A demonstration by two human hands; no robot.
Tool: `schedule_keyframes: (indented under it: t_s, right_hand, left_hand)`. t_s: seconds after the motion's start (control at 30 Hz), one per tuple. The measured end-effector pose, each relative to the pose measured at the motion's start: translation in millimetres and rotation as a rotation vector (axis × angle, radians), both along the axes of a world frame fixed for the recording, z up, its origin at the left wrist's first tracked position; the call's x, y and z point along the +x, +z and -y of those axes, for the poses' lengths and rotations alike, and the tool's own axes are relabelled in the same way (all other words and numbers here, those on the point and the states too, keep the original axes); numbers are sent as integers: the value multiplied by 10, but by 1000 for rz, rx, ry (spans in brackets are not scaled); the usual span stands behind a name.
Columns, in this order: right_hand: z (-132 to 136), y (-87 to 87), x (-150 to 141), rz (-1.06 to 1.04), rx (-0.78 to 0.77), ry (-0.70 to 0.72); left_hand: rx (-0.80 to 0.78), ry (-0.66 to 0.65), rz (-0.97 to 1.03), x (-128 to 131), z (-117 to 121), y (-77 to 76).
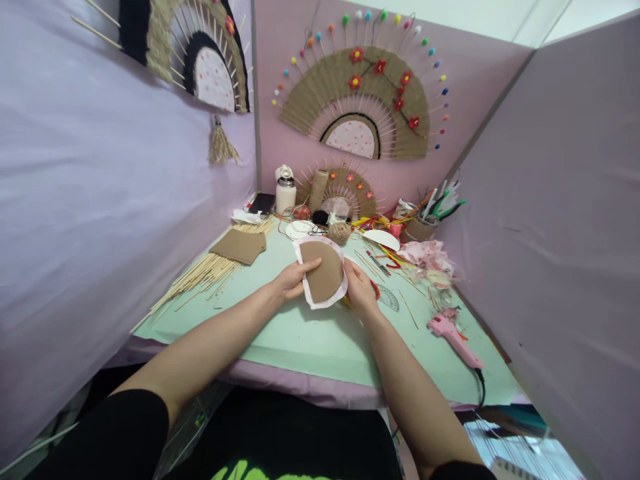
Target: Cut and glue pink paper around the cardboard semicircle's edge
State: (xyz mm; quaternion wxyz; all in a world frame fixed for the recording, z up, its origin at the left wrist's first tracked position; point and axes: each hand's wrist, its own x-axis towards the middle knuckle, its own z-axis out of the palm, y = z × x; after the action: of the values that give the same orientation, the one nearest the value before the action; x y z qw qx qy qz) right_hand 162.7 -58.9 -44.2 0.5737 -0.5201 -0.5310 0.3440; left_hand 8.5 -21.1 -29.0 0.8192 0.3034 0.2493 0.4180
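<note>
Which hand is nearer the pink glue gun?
Right: the right hand is left of the pink glue gun, not touching it; the left hand is farther left, at the left edge of the cardboard.

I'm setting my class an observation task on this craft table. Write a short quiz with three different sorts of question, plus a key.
1. Multiple choice: what shows around the edge of the brown card being held?
A) a black border
B) a pale margin
C) a row of red flowers
2. True or false: the pink glue gun lies on the opposite side of the table from the bundle of thin sticks.
3. Fill in the blank: the thumb of the person's ____ hand lies over the brown face of the card.

Key: 1. B. 2. True. 3. Left; the left hand is at the card's left edge.
</note>
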Motion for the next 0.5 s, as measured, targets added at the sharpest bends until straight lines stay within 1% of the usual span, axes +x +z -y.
schedule_keyframes:
  t_s: [0.13,0.23,0.3,0.4,0.5]
  right_hand:
    - [76,85,-5,137,72,36]
    - [112,112,-3,290,131,0]
    - [113,113,1,340,155,-18]
    - [85,102,19,278,121,-24]
    - [45,80,35,68,-17,-30]
  left_hand:
    - [18,-18,-15,24,9,-41]
    - [39,-11,-36,23,14,-54]
    - [55,-14,-34,21,17,-52]
    - [51,-5,-14,20,12,-36]
    - [14,37,12,15,-15,-21]
